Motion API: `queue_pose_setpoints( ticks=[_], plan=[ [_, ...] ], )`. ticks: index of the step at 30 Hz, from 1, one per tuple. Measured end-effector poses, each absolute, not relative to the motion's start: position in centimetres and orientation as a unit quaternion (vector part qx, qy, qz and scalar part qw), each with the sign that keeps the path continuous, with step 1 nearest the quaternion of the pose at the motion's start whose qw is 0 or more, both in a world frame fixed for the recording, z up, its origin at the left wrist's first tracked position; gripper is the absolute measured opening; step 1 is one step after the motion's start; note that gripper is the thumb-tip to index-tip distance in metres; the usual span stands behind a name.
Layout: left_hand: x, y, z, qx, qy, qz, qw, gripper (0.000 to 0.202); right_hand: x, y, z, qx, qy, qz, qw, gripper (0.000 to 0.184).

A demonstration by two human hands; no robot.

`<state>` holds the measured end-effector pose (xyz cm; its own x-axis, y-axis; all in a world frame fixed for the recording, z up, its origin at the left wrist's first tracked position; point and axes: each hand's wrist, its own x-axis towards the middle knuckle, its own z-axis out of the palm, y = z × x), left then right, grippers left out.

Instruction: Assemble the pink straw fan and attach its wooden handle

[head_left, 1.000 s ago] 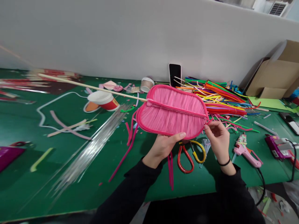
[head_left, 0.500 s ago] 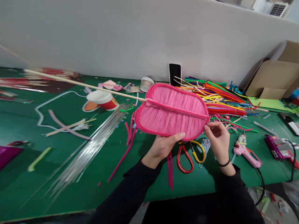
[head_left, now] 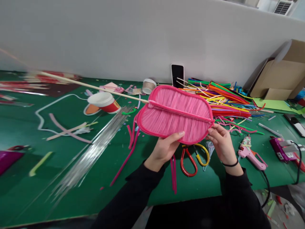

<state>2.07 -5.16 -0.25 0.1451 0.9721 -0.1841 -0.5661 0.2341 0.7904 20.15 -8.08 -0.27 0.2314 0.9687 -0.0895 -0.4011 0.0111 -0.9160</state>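
A pink fan (head_left: 178, 111) made of pipe cleaners, with a darker pink rim and a centre rib, is held up over the table. Its pale wooden stick (head_left: 95, 87) points to the upper left. My left hand (head_left: 164, 149) grips the lower edge, thumb on the front face and fingers hidden behind. My right hand (head_left: 221, 140) pinches the rim at the right end, near the tip of the rib. Scissors (head_left: 189, 162) with one red and one yellow handle lie below the fan, blades hidden. Two pink pipe cleaners (head_left: 173, 178) lie beside them.
A heap of coloured pipe cleaners (head_left: 228, 98) lies behind on the right. A pink glue gun (head_left: 252, 157) rests to the right. Thin metal wires (head_left: 92, 156) and a paper cup (head_left: 105, 101) are on the left. A phone (head_left: 177, 74) leans on the wall; a cardboard box (head_left: 274, 76) stands far right.
My left thumb has slid slightly left along the fan's lower edge. My right hand has turned a little and its fingers have closed in at the rim. The fan stays nearly in place.
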Motion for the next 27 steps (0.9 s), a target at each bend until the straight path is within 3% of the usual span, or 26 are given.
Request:
queue_pose_setpoints(
  ticks=[14,21,27],
  plan=[
    [2.53,-5.05,-0.08,0.287,0.374,0.573,0.671,0.053,20.47,-8.37,-0.39,-0.408,-0.304,0.565,0.65,0.026],
    [2.7,-5.25,0.0,0.293,0.378,0.568,0.67,0.055,20.68,-8.41,-0.02,-0.481,-0.344,0.416,0.69,0.023],
    [2.7,-5.26,-0.1,0.311,0.38,0.568,0.661,0.063,20.69,-8.7,-0.08,-0.479,-0.401,0.394,0.674,0.019]
  ],
)
